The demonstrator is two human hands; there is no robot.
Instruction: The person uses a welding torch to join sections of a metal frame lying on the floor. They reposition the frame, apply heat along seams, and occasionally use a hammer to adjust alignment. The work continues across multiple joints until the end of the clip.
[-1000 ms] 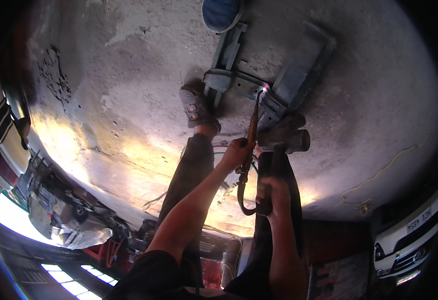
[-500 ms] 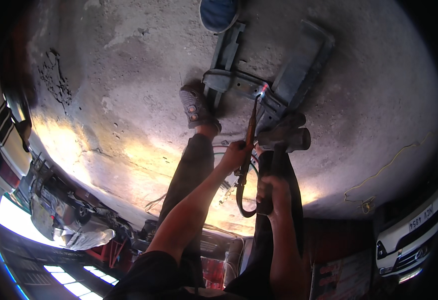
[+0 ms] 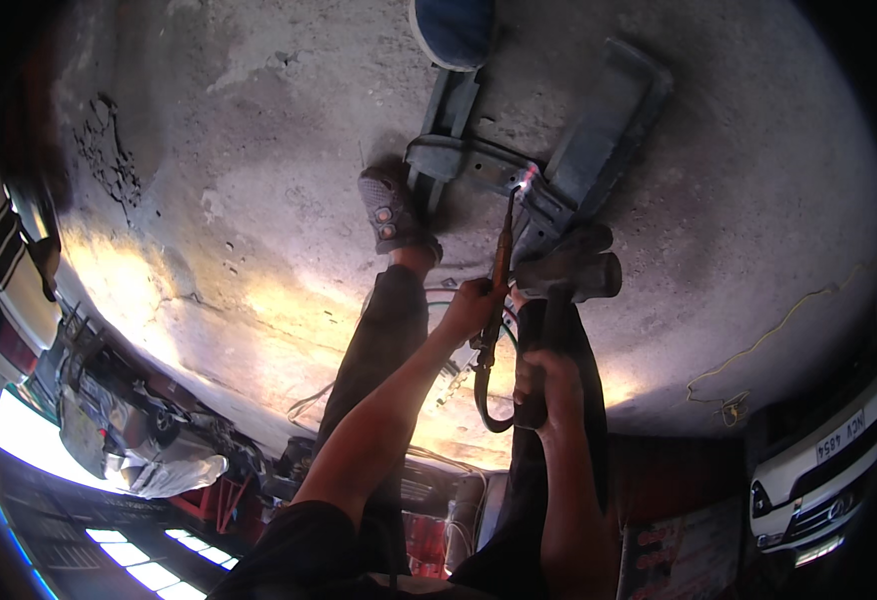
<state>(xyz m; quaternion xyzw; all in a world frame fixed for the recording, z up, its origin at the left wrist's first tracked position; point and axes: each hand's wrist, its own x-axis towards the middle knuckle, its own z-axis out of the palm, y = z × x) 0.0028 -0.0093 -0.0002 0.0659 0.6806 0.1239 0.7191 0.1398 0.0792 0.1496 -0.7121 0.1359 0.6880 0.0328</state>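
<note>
My left hand point(image 3: 472, 307) grips a thin brass cutting torch point(image 3: 502, 250) whose bright flame tip point(image 3: 529, 180) touches a grey steel bracket point(image 3: 479, 160) on the concrete floor. My right hand point(image 3: 549, 380) holds the handle of a heavy hammer point(image 3: 569, 272), its head resting just right of the torch. A long grey steel channel point(image 3: 604, 125) lies across the bracket. My left shoe point(image 3: 391, 208) stands beside the bracket's left end. A dark hose loops below my hands.
Another person's blue shoe point(image 3: 454, 25) stands at the bracket's far end. A white car point(image 3: 824, 470) is parked at the lower right, with yellow cord point(image 3: 759, 345) on the floor. Clutter and red crates point(image 3: 209, 490) lie at the lower left.
The flame at the torch tip stays on the bracket joint. My hands and the hammer have barely shifted.
</note>
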